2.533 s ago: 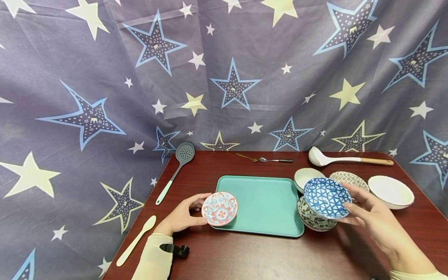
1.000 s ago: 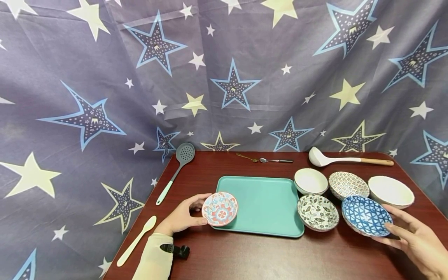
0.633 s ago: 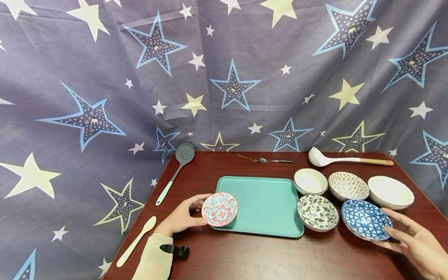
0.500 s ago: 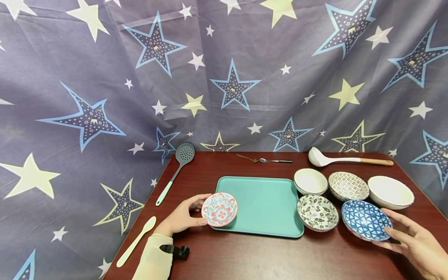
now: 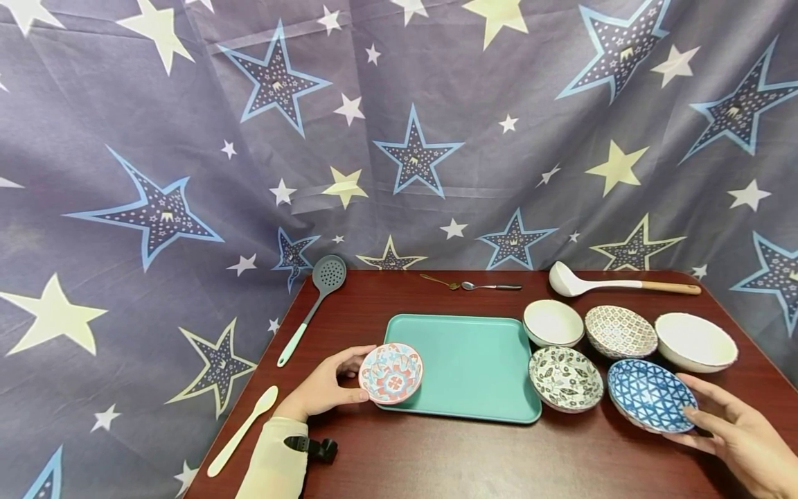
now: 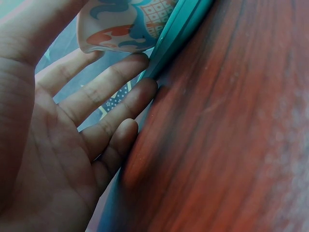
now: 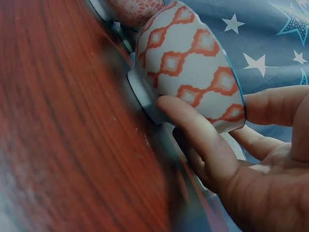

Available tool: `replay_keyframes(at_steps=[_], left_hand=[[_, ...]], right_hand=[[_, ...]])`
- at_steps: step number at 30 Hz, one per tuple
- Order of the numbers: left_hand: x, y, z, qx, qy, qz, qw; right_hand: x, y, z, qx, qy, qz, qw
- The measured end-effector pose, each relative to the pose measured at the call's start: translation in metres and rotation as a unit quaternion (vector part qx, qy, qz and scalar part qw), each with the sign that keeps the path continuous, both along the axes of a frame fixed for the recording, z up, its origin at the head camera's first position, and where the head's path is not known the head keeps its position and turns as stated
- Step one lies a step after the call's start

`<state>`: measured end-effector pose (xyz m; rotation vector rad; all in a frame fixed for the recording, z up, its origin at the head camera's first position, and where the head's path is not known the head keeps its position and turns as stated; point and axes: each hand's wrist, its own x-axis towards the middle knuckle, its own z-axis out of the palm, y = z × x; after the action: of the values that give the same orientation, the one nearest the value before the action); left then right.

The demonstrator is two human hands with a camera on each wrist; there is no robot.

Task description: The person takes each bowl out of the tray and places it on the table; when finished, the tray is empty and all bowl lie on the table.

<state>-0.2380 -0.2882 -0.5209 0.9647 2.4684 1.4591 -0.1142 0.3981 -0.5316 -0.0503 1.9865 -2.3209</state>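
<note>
My left hand holds a small pink-red and light-blue patterned bowl by its left side, over the left front corner of a teal tray. The left wrist view shows that bowl's patterned outside low against the tray's rim. On the right, my right hand pinches a blue-and-white bowl at its right rim. Its outside, white with orange-red diamonds, fills the right wrist view. The foot is close to the table; whether it touches, I cannot tell.
Beside the blue bowl stand a leaf-patterned bowl, a white bowl, a brown-dotted bowl and a larger white bowl. A ladle, small spoon, small fork, skimmer and pale spoon lie around the tray.
My right hand has carried the blue bowl from above the leaf-patterned bowl to its right, then slightly nearer the front. The left hand and its bowl have stayed put.
</note>
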Motion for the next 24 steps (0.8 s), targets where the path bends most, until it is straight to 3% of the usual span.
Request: replay_keyframes(at_steps=[12,24], left_hand=[[-0.0005,-0.0006,-0.0001,0.003,0.0,-0.004,1.0],[-0.0008,-0.0009,-0.0005,-0.001,0.0,-0.004,1.0]], right_hand=[[-0.0017,0.0031,-0.0032,0.046,0.01,0.0,0.9989],[-0.0021,0.0029,-0.0039,0.052,0.005,-0.01,0.9986]])
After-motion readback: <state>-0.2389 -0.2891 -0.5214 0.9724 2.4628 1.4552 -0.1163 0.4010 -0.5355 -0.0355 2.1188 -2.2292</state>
